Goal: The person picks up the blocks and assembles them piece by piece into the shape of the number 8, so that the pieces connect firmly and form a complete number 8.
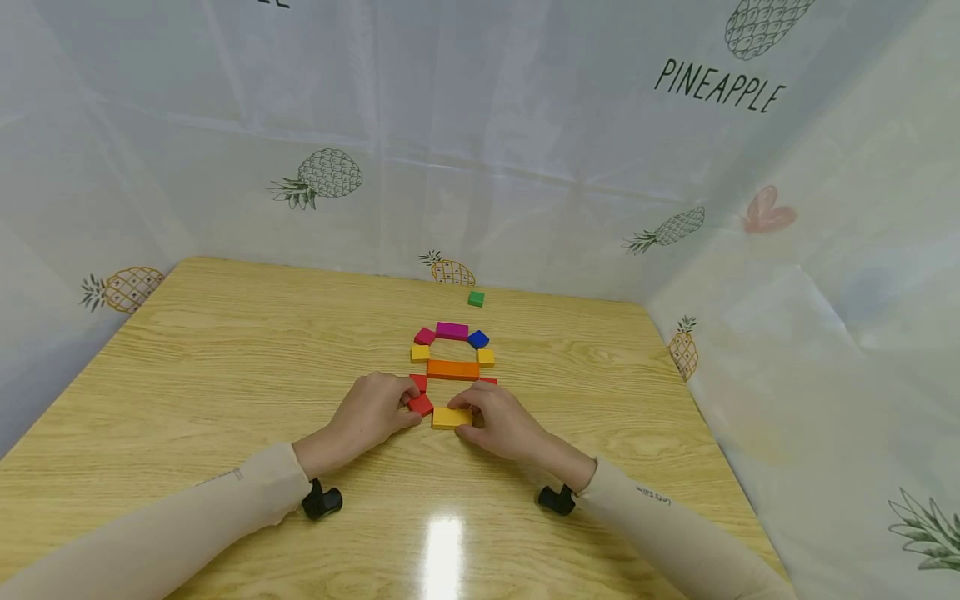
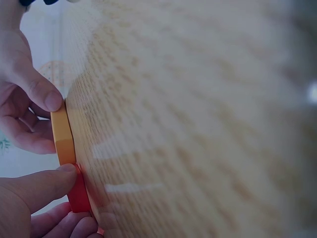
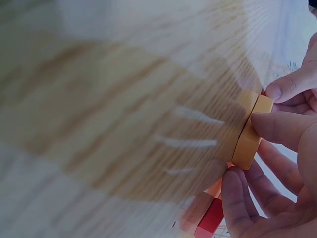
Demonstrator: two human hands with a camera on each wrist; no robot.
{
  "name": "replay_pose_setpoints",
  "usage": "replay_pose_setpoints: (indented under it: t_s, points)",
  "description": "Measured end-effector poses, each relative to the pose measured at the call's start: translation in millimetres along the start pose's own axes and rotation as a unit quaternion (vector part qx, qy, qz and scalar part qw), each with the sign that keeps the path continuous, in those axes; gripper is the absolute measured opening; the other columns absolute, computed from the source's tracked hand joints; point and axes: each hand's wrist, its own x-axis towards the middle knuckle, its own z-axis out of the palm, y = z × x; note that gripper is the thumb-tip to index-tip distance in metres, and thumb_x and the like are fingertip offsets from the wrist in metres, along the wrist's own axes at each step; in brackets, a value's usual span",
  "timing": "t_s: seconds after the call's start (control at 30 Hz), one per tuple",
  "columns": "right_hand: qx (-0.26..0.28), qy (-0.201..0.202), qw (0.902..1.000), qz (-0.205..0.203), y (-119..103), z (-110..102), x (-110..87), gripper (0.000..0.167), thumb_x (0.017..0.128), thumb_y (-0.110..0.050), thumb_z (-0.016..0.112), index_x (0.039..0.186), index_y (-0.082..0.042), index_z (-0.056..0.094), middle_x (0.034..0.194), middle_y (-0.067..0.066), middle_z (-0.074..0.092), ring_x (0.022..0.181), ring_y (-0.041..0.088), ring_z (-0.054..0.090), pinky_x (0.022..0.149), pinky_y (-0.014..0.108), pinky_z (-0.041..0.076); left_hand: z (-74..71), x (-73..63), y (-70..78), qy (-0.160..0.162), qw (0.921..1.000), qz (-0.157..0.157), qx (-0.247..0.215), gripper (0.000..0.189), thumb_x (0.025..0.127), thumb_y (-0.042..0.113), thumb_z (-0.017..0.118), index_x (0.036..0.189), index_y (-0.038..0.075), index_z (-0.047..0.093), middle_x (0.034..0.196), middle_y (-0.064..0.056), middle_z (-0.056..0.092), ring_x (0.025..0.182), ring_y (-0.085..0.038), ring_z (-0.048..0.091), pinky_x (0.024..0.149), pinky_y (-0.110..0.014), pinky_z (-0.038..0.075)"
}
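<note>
My left hand (image 1: 367,412) pinches a small red block (image 1: 421,405) with its thumb and fingers. Beside it, a longer yellow block (image 1: 446,419) lies flat on the table, held at its right end by my right hand (image 1: 501,421). In the left wrist view the ends of the red block (image 2: 79,191) and the yellow block (image 2: 63,134) meet. The right wrist view shows the right thumb on the yellow block (image 3: 252,131), with another red block (image 3: 209,218) close to the fingers. Just beyond the hands lies a long orange block (image 1: 453,370).
Above the orange block are two yellow blocks (image 1: 420,354), a crimson block (image 1: 425,336), a magenta bar (image 1: 452,331) and a blue block (image 1: 478,339), laid as a ring. A green block (image 1: 476,298) sits near the back edge. Pineapple-print curtains (image 1: 480,167) enclose the wooden table (image 1: 262,350).
</note>
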Motion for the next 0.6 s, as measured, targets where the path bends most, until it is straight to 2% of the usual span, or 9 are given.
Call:
replay_pose_setpoints:
  t_s: [0.37, 0.6]
  points:
    - [0.006, 0.003, 1.0000, 0.007, -0.4, -1.1, -0.4, 0.031, 0.093, -0.013, 0.084, 0.122, -0.009, 0.075, 0.104, 0.001, 0.068, 0.087, 0.018, 0.060, 0.075, 0.024, 0.050, 1.2, 0.1, -0.8, 0.001, 1.0000, 0.003, 0.004, 0.020, 0.082, 0.017, 0.093, 0.096, 0.008, 0.080, 0.079, 0.002, 0.071, 0.067, -0.010, 0.052, 0.064, -0.029, 0.045]
    - [0.020, 0.013, 0.9991, 0.035, -1.2, -17.5, 3.3, 0.038, 0.094, -0.017, 0.083, 0.129, -0.008, 0.074, 0.111, 0.007, 0.069, 0.095, 0.022, 0.063, 0.082, 0.032, 0.053, 1.0, 0.7, -1.5, -0.002, 1.0000, 0.003, 0.003, 0.021, 0.083, 0.017, 0.093, 0.097, 0.008, 0.081, 0.080, 0.001, 0.072, 0.067, -0.010, 0.052, 0.065, -0.029, 0.046]
